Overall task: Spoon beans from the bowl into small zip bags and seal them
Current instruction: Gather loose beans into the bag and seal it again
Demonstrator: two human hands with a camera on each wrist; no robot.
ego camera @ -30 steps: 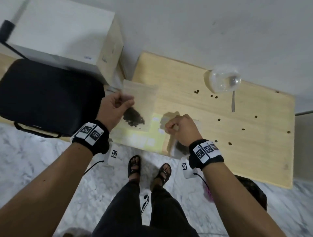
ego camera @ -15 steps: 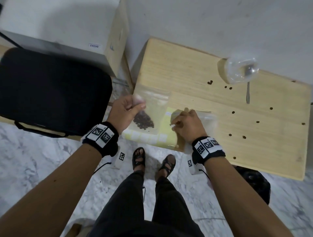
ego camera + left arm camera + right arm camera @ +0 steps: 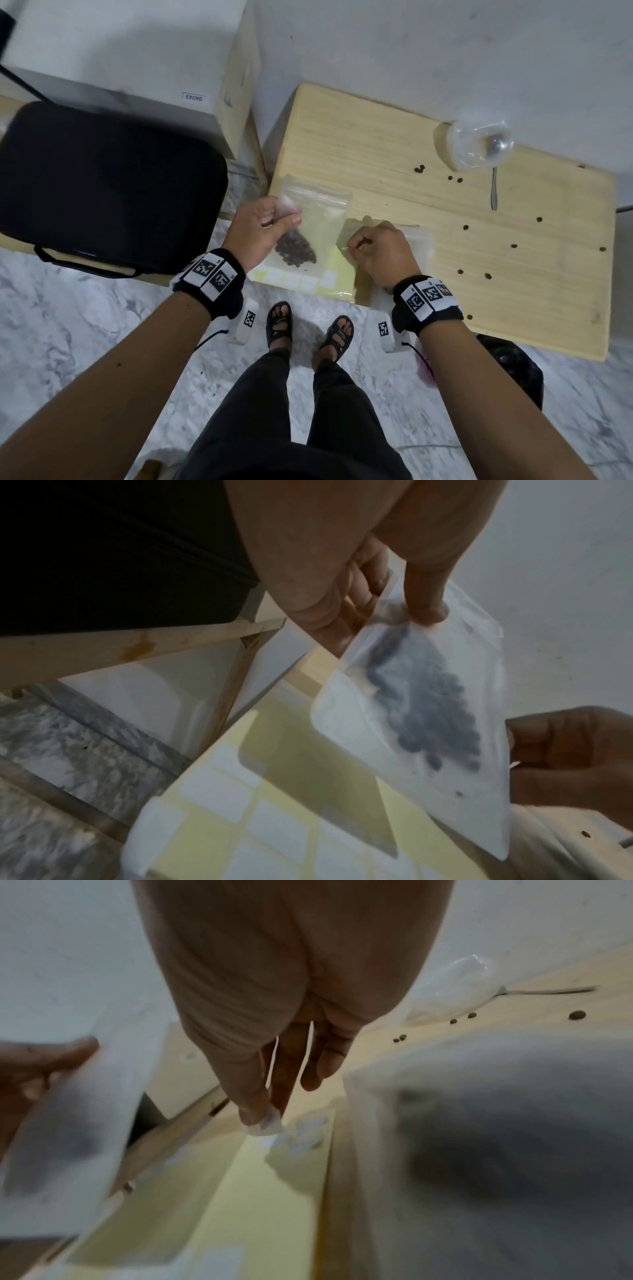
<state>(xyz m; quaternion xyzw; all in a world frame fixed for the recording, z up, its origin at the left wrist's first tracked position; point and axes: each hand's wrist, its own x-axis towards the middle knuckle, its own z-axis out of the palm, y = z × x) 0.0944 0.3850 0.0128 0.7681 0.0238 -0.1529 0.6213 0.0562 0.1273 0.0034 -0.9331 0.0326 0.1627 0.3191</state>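
My left hand (image 3: 284,216) pinches the top corner of a clear zip bag (image 3: 318,219) and holds it above the table's left end. Dark beans (image 3: 296,250) sit in its lower corner; in the left wrist view the zip bag (image 3: 428,723) hangs from my thumb. My right hand (image 3: 352,245) hovers just right of it and pinches a small white label (image 3: 263,1125) between thumb and finger. Below lies a yellow label sheet (image 3: 339,274). A second bag (image 3: 419,240) lies flat under my right hand. The clear bowl (image 3: 479,144) and spoon (image 3: 493,192) stand at the back right.
Several loose beans (image 3: 419,168) are scattered over the wooden table (image 3: 376,154). A black case (image 3: 102,188) and a white box (image 3: 137,68) sit to the left, and a dark bag (image 3: 513,370) is on the floor. The wall runs behind the table.
The bag in my left hand has come closer to my right hand, which stays over the label sheet. The head view has shifted slightly.
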